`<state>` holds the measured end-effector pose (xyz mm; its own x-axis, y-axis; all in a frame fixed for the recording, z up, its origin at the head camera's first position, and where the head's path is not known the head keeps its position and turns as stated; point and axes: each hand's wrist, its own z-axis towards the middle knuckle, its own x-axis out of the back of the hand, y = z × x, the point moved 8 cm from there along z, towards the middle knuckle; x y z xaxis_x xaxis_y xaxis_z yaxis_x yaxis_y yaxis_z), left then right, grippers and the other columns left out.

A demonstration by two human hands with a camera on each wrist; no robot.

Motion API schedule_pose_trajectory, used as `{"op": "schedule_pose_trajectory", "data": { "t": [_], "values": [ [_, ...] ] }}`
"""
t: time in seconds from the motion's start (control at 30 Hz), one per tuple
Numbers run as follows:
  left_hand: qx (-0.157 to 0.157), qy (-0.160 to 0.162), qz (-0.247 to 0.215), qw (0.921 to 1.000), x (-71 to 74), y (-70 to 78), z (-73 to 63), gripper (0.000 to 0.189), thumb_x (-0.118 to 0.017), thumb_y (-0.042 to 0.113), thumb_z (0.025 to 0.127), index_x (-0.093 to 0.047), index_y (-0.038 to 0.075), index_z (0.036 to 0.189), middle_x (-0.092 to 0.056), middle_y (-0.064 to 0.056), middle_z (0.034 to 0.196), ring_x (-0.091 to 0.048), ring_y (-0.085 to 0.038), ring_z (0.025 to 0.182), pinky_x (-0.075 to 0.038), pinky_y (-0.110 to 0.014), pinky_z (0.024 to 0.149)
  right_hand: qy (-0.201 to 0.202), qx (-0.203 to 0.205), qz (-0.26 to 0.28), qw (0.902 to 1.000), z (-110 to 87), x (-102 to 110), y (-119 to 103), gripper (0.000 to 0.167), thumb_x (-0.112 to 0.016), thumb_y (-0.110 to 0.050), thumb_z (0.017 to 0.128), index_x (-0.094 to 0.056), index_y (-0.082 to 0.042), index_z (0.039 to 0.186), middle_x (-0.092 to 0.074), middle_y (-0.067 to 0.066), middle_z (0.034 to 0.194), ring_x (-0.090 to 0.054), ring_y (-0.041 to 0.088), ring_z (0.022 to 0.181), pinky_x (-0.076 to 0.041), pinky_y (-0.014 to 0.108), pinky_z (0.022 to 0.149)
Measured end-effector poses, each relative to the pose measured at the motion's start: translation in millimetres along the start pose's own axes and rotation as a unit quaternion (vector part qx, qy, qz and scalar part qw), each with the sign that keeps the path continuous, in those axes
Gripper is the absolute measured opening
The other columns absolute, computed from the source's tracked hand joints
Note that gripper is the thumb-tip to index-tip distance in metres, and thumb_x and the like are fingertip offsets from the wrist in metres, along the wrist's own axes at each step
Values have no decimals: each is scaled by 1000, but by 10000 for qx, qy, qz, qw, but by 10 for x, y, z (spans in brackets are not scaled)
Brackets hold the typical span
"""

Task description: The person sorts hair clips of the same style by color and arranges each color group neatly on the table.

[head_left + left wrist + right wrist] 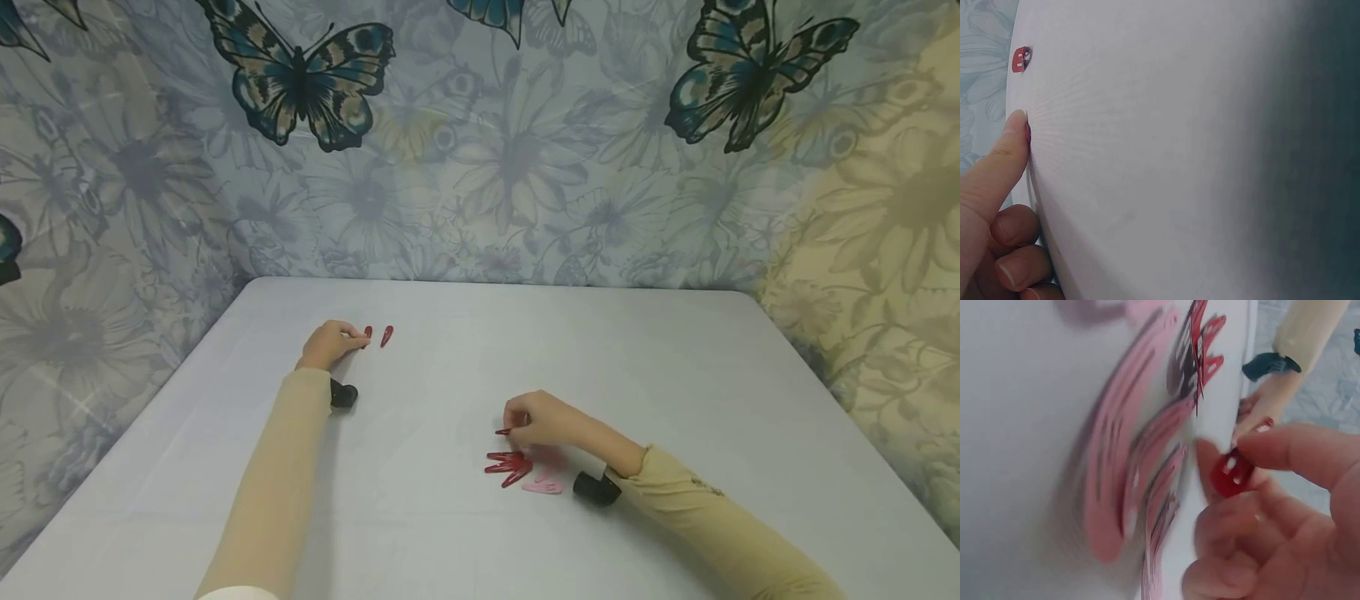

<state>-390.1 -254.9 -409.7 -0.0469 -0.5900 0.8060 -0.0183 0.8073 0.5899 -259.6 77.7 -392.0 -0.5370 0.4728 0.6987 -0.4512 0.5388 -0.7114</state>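
At the far left of the table, my left hand (328, 343) has its fingertips on a red snap hair clip (368, 331). In the left wrist view the thumb (1009, 142) covers most of this clip. A second red hair clip (387, 336) lies just to its right. My right hand (545, 419) pinches another red hair clip (1232, 474) between thumb and fingers, raised over the table. Below that hand, several red hair clips (510, 467) lie fanned out, overlapping at one end. Several pink hair clips (1110, 456) lie beside them, partly in the hand's shadow.
A white table (420, 533) with rounded far corners carries everything. Behind it stands a wall covering (517, 167) with butterflies and flowers. Black wrist cameras (597, 488) sit below both cuffs, the right one close to the pink clips.
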Motion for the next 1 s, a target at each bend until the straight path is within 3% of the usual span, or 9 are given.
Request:
{"op": "schedule_pose_trajectory", "data": {
  "t": [0.13,0.33,0.47,0.57,0.67,0.77,0.87,1.0],
  "values": [
    [44,-53,-38,10000,-17,-13,-8,28,-76,21,105,-76,-6,101,-64,-34,137,-61,-48,118,-47,-58,102,193,61,495,9986,29,68,50,9,-69,7,93,-69,0,88,-64,-7,76,-50,7,68,-43,25,64],
    [88,-129,-57,9999,-56,-7,-23,28,-76,22,105,-76,-7,104,-64,-34,138,-60,-50,122,-47,-58,105,292,-463,1421,9883,130,125,236,6,-74,1,92,-72,3,87,-66,-7,80,-53,13,78,-43,29,71],
    [68,-120,-66,9999,-28,-1,10,28,-75,21,106,-76,-6,101,-63,-34,139,-59,-50,124,-46,-58,105,247,-603,2082,9759,221,184,283,16,-69,2,95,-62,-5,82,-75,2,94,-45,13,67,-34,25,61],
    [127,-164,-70,9998,9,4,18,27,-75,22,106,-76,-5,98,-62,-33,142,-57,-50,128,-45,-59,106,255,-635,2407,9682,306,229,280,17,-65,2,96,-59,-8,84,-74,2,90,-37,12,60,-28,24,56],
    [163,-212,-142,9995,22,-8,22,27,-77,23,105,-77,-2,97,-63,-32,141,-56,-51,131,-44,-60,108,339,-786,2519,9640,397,246,286,11,-65,0,96,-63,-9,90,-56,-4,69,-35,12,58,-28,25,57],
    [123,-211,-137,9996,13,-90,77,29,-80,30,103,-79,3,92,-67,-30,137,-58,-50,128,-46,-58,105,468,-972,2535,9613,493,253,291,8,-67,-1,96,-67,-9,96,-44,-3,62,-34,12,57,-27,27,57],
    [146,-221,-71,9996,10,-121,95,30,-82,34,101,-79,6,92,-67,-29,136,-59,-49,127,-48,-57,103,638,-1157,2494,9593,585,262,293,6,-69,-1,98,-68,-6,100,-51,-3,63,-31,11,55,-26,27,57],
    [246,-179,-111,9995,28,-57,35,29,-81,28,103,-79,-1,101,-63,-31,142,-59,-49,128,-47,-58,104,823,-1398,2289,9598,718,266,288,10,-70,2,99,-66,-3,107,-65,-3,69,-25,10,52,-26,26,56]
  ]
}}
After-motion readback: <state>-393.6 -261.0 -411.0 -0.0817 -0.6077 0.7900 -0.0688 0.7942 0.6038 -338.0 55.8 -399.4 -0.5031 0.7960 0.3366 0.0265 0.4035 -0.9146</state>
